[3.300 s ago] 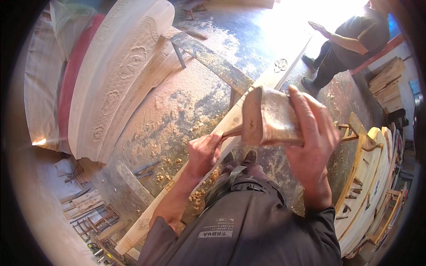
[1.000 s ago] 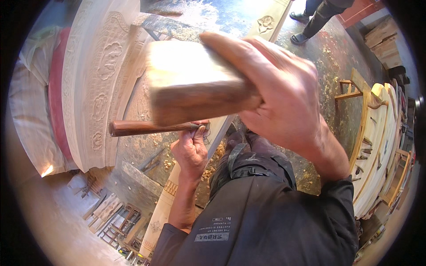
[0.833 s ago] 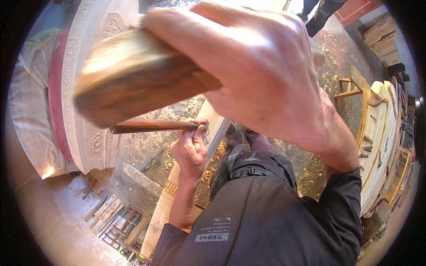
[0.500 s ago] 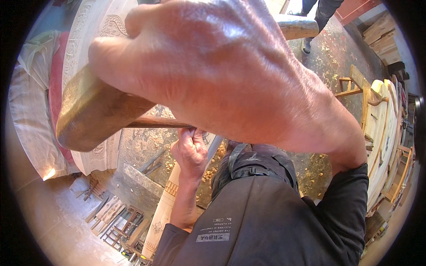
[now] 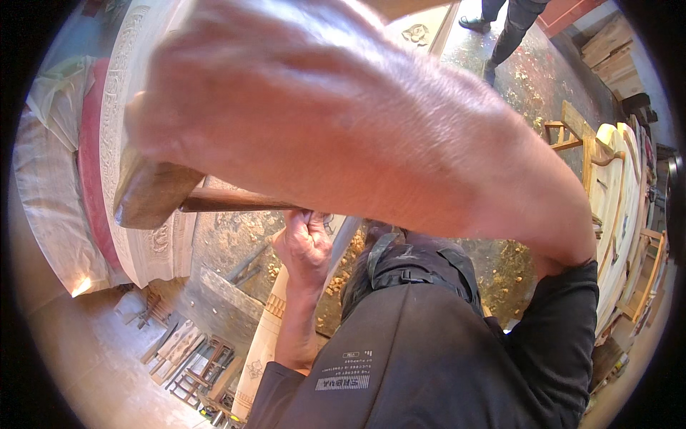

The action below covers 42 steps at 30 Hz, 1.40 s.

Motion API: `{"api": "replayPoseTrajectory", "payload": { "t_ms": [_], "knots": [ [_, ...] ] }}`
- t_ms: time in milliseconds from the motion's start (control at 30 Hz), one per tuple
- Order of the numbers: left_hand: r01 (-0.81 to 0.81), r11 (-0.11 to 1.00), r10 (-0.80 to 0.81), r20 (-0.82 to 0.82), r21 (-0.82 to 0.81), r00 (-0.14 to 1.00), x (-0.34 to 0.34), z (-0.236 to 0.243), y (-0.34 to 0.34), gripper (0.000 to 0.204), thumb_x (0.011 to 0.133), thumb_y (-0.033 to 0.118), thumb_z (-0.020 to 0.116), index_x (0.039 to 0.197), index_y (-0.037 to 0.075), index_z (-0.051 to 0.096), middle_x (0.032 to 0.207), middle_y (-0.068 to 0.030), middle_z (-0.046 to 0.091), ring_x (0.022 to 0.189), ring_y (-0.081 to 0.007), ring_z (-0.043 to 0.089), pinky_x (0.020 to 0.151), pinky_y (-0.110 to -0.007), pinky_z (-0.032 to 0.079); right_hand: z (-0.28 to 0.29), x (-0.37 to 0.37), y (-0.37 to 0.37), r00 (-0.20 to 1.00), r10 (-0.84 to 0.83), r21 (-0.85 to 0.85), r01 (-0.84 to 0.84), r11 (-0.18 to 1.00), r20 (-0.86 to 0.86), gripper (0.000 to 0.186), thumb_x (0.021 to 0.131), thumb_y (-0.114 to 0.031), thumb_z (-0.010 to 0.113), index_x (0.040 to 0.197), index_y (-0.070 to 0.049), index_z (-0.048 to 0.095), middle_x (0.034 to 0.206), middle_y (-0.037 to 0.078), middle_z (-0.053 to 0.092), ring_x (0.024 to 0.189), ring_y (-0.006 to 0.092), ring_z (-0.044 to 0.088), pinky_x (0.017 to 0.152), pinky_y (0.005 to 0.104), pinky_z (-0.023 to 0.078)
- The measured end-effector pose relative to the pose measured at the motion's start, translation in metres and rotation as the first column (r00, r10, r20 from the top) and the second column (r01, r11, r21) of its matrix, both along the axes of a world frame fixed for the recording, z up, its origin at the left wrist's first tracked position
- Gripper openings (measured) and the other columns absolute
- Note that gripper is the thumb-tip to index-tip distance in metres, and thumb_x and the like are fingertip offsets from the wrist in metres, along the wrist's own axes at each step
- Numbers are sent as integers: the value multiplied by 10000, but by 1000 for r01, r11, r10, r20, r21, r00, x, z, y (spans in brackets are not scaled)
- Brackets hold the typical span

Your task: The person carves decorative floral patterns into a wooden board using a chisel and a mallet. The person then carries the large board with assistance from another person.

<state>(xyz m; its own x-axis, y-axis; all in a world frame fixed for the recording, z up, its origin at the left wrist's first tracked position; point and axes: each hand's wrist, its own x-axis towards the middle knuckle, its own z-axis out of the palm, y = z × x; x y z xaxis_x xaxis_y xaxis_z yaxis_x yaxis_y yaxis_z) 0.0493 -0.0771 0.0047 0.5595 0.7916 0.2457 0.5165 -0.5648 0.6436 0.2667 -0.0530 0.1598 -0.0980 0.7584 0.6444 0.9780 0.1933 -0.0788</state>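
My right hand [image 5: 207, 100] is raised large across the upper view, its back blurred and its fingers mostly hidden. It is wrapped round a brown wooden mallet [image 5: 153, 193], whose blunt end shows below the hand. Beside that end is the butt of a chisel [image 5: 239, 201] with a reddish-brown wooden handle; whether the two touch, I cannot tell. My left hand [image 5: 306, 243] grips the chisel low down with its fingers closed. The chisel's blade is out of sight. Beneath my left forearm runs a pale board with carved ornament [image 5: 264, 343].
A large pale carved panel [image 5: 161, 250] stands at the left, by plastic-wrapped material [image 5: 53, 186]. Tools [image 5: 196, 368] lie at lower left. Pale curved wooden pieces [image 5: 607, 207] are stacked at right. Wood chips dot the floor. Another person's legs [image 5: 511, 36] show at the top.
My right hand and the mallet have shifted, bringing the mallet's visible end right and closer to the chisel's butt. My left hand has stayed nearly still. The other person's legs show more.
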Motion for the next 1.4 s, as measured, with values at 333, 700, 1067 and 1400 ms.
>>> {"api": "replayPoseTrajectory", "payload": {
  "t_ms": [333, 700, 1067, 1400],
  "knots": [
    [-1, 1000, 3, -84, 16, 996, 0, 2, 0, 145, 985, 51, 730, 1122, 74, 691, 909, -85, 763, 782, -252, 788, 624, -352, 593, 9, 2, -1, 997, -49, -45, 51, 998, 56, 455, 818, -178, 863, 1246, -126, 719, 981, 66, 790, 801, 230, 779, 692, 326, 626],
    [31, 987, -15, 102, -155, 995, -6, -2, -4, 86, 1029, 37, 667, 1071, 15, 596, 996, -162, 778, 887, -195, 766, 766, -321, 625, 5, 21, -13, 978, -200, -37, 198, 979, -56, 430, 833, -187, 864, 1233, -130, 719, 985, 57, 795, 802, 221, 781, 692, 317, 629],
    [-194, 826, 489, 501, -530, 714, -54, 16, 2, 140, 1069, 91, 586, 1184, 27, 538, 1041, -193, 750, 814, -193, 734, 702, -301, 629, -152, 46, -157, 78, -474, -472, 46, 880, -877, 576, 758, -3, 822, 1310, 17, 658, 1142, 69, 749, 1060, 147, 688, 958, 322, 545],
    [-144, 701, 588, 453, -698, 670, -68, 14, -10, 158, 1053, 131, 635, 1184, 81, 562, 1026, -186, 757, 769, -188, 742, 672, -327, 634, -212, 32, -193, -41, -581, -567, -171, 806, -813, 622, 740, 63, 784, 1344, 15, 647, 1193, 43, 727, 1126, 141, 655, 1018, 312, 500]
  ]
}}
